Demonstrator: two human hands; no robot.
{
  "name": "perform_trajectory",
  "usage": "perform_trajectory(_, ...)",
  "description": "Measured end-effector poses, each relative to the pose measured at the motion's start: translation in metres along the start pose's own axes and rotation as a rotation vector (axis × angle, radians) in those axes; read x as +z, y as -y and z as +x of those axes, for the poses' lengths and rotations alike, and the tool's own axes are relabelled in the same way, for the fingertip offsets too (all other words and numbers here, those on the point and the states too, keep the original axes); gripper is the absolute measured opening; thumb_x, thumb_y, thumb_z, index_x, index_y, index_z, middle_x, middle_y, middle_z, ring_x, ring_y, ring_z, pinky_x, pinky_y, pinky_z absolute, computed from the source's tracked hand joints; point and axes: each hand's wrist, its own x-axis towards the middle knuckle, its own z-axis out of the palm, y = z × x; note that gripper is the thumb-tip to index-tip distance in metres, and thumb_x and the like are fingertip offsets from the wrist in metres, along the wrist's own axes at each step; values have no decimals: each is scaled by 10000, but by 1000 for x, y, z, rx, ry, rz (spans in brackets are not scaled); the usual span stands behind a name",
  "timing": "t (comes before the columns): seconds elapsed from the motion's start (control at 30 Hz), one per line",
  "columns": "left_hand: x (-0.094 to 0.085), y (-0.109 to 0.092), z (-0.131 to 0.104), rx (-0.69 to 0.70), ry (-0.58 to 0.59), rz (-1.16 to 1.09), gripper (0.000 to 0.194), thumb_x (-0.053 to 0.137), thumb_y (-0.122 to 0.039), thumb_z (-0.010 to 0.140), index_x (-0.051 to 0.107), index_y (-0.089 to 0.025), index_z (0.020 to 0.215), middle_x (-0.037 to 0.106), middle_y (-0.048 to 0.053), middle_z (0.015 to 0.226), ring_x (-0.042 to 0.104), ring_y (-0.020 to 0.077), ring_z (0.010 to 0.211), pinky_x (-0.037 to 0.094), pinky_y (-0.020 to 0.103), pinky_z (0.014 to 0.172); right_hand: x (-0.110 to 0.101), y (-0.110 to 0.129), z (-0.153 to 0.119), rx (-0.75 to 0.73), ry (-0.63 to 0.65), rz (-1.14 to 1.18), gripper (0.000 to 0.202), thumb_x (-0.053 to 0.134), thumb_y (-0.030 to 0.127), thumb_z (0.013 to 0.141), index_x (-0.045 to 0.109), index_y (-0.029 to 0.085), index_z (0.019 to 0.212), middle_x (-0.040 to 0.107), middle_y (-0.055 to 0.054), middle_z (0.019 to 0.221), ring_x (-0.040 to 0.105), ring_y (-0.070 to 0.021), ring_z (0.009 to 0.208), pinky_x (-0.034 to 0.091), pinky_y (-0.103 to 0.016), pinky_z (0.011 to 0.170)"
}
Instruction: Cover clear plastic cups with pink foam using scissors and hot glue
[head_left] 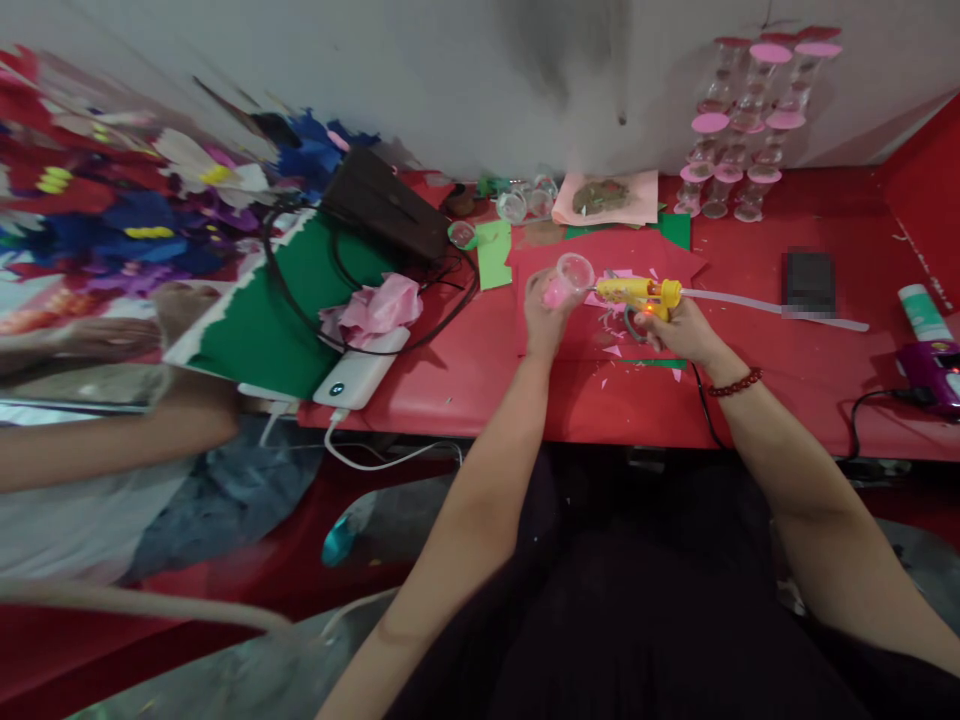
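My left hand (pixel 550 308) is closed around a clear plastic cup (pixel 575 272) with a pink part at its lower side. In my right hand (pixel 679 328) is a yellow glue gun (pixel 634 292), its tip pointing left at the cup, close to the rim. A long translucent glue stick (pixel 772 304) runs out of the gun's back to the right. Under both hands lies red paper (pixel 547 335) with small pink scraps (pixel 613 351) scattered on it. Whether the tip touches the cup cannot be made out.
Green board (pixel 255 310), dark box (pixel 386 205), white power bank (pixel 361 368) and black cable lie left. Clear cups (pixel 512 207) stand behind. Pink-and-clear cup strings (pixel 727 150) hang back right; a purple device (pixel 930 378) sits far right. Another person's arm (pixel 112 440) is at left.
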Motion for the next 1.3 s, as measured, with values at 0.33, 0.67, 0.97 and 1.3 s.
perform_trajectory(0.33, 0, 0, -1, -7, 24, 56, 527, 951, -466, 715, 761, -253, 1158, 716, 89, 1241, 671, 277, 1226, 508, 475, 1180, 0, -1, 0, -30, 31, 14, 334, 753, 549, 911, 647, 233, 894, 515, 46, 507, 458, -119, 408, 409, -279, 409)
perform_trajectory(0.67, 3, 10, 0, 84, 85, 203, 467, 885, -500, 794, 742, -281, 1182, 753, 86, 1225, 678, 278, 1225, 526, 469, 1156, 0, -7, 3, -47, 21, 42, 406, 795, 593, 863, 585, 246, 867, 495, 65, 515, 472, -113, 385, 380, -260, 368)
perform_trajectory(0.97, 4, 5, -2, 118, 116, 210, 466, 890, -508, 785, 760, -266, 1161, 763, 94, 1188, 684, 294, 1185, 538, 502, 1138, -1, -6, 2, -67, 40, 17, 368, 759, 572, 915, 605, 239, 879, 486, 59, 493, 479, -127, 399, 430, -281, 398)
perform_trajectory(1.3, 6, -1, -4, 126, 159, 195, 476, 864, -589, 799, 768, -280, 1148, 779, 96, 1199, 674, 298, 1187, 507, 553, 1162, 1, -5, 3, -96, -11, 67, 496, 784, 705, 838, 623, 241, 901, 490, 72, 487, 450, -109, 371, 388, -262, 367)
